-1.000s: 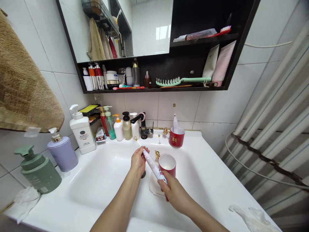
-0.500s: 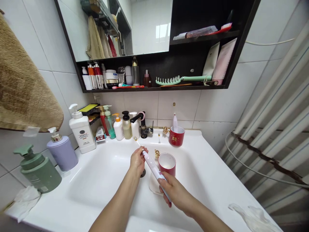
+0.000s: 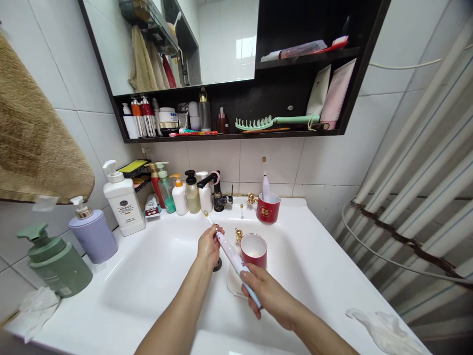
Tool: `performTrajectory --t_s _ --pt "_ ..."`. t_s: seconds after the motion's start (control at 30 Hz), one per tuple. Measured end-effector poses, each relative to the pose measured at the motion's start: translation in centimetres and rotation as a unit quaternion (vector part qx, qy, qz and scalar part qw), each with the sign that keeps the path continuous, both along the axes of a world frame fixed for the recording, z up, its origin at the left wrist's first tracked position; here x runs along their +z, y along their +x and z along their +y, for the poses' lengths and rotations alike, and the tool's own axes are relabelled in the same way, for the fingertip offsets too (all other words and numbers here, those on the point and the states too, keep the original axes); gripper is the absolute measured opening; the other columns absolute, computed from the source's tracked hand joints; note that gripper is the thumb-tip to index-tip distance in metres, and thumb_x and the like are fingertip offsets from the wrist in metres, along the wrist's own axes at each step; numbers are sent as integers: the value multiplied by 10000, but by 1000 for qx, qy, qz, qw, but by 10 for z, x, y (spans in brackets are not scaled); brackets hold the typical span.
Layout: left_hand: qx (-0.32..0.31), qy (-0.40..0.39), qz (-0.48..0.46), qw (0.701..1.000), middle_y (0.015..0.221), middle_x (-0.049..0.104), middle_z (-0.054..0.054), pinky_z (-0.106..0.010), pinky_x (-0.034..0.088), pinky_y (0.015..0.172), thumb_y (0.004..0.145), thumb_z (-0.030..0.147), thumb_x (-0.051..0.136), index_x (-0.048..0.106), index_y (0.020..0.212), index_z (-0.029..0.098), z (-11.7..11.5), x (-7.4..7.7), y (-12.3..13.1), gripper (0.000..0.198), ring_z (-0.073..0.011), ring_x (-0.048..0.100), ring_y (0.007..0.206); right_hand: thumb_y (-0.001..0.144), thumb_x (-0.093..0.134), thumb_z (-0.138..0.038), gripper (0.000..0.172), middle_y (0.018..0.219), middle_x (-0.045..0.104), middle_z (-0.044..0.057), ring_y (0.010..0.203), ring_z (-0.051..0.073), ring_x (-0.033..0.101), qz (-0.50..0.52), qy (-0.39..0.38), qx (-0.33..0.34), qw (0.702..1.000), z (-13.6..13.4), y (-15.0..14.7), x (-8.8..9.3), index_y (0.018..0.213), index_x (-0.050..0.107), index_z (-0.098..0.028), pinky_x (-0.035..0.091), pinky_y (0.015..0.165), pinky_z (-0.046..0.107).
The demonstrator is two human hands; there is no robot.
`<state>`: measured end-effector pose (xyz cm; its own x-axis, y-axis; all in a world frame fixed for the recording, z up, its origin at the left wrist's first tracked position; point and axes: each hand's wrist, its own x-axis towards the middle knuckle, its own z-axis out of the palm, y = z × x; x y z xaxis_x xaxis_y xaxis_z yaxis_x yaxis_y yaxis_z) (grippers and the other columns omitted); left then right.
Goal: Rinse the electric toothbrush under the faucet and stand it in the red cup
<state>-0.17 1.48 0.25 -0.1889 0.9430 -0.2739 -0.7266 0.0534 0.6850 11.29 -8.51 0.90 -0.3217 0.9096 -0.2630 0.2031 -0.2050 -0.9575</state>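
Clock face centred on the white basin. Brown towel, hung at ten o'clock, probably to stay dry yet within reach. Green pump bottle and purple pump bottle at nine, white pump bottle at ten: all upright on the rim, apparently for one-handed pressing. Row of smaller bottles at eleven, set far back, likely to save space. Left hand just above dial centre: thumb and fingers pinched together, no gap visible, on the neck of the pale toothbrush, seemingly as forward steadying point. Black tap at twelve, spout towards nine. Pale toothbrush aslant over the basin, head towards eleven, butt towards five; held at both ends, presumably for control of angle. Pale tray beneath. Red cup between two and three, mouth up in the basin; on the tray or behind it, cannot tell. Right hand between three and four: fingers curled well round the lower handle, thumb on top, probably the firmer grip. Second red cup at two, with upright second toothbrush, likely for keeping its head clear.
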Motion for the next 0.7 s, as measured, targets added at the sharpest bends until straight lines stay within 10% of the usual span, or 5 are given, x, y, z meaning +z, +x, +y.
performTrajectory --t_s 0.37,0.53,0.7 --pt "-22 -11 29 999 477 490 0 -132 376 412 674 110 433 472 554 108 8 -1 -13 126 -34 461 402 732 286 -325 174 571 401 -55 327 14 343 -27 22 -8 999 -3 1 -5 712 359 -168 285 324 163" --pt "-131 -2 226 965 460 492 1 -194 402 463 625 142 485 466 537 114 22 -10 3 94 -61 464 397 728 291 -377 218 572 397 -61 334 15 341 29 45 -73 996 1 5 4 706 356 -171 309 358 180" --pt "-102 -18 332 937 375 457 6 -231 382 452 555 123 530 427 430 146 57 -14 26 164 -114 478 405 722 301 -392 226 573 393 -61 336 19 343 49 34 -97 993 5 8 3 709 361 -175 304 350 179"
